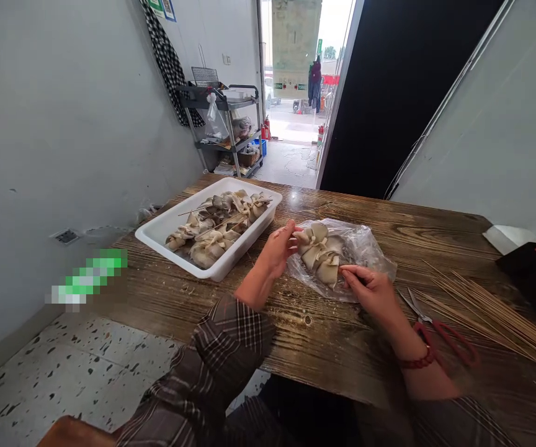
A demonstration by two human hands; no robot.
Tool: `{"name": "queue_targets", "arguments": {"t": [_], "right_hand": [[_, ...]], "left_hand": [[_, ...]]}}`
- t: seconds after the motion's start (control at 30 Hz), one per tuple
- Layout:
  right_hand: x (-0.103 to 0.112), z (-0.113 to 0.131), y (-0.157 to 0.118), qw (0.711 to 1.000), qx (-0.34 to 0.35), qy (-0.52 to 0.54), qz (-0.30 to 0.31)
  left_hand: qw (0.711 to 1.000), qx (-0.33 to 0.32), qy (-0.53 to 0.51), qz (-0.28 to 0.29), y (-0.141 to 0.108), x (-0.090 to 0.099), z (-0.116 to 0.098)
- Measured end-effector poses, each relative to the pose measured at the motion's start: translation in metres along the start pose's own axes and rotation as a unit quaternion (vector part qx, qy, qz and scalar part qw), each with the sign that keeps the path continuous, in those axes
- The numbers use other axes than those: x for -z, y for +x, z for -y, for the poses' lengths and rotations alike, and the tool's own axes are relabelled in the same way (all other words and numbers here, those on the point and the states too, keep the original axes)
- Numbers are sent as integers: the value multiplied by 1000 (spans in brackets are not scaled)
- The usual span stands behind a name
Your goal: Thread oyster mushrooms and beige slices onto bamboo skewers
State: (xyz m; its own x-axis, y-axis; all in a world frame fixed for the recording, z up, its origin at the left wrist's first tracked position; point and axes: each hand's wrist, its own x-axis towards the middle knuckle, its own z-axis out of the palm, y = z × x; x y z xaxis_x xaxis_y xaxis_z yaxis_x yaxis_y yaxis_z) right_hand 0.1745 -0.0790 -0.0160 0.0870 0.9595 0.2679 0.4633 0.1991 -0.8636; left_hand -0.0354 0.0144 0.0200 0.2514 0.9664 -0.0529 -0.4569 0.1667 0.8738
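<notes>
Your left hand point(275, 251) has its fingers clamped on a ruffled grey-beige mushroom cluster point(320, 253); your right hand point(374, 288) pinches fingertips together at its right edge; crumpled clear plastic bag point(368, 245) just beyond them.

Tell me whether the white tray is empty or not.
The white tray is not empty: mushrooms cover much of its bottom.

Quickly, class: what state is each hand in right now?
Left hand: holding the mushrooms at their left side.
Right hand: pinched closed against them; anything gripped is unclear.
</notes>
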Motion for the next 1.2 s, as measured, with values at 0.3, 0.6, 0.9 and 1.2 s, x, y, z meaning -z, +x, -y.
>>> {"name": "queue_targets", "arguments": {"t": [0.3,0.6,0.9,1.2], "right_hand": [[-4,-5,-1,990,100,-87,-55],[0,-1,-2,986,124,-102,-37],[3,8,-2,992,98,-82,-23],[1,1,-1,991,96,-86,-12]], "left_hand": [[999,29,-8,-37,1,-1,2],[998,43,7,-33,2,1,0],[997,23,64,-25,2,-1,1],[991,-17,130,-19,3,-3,4]]}}
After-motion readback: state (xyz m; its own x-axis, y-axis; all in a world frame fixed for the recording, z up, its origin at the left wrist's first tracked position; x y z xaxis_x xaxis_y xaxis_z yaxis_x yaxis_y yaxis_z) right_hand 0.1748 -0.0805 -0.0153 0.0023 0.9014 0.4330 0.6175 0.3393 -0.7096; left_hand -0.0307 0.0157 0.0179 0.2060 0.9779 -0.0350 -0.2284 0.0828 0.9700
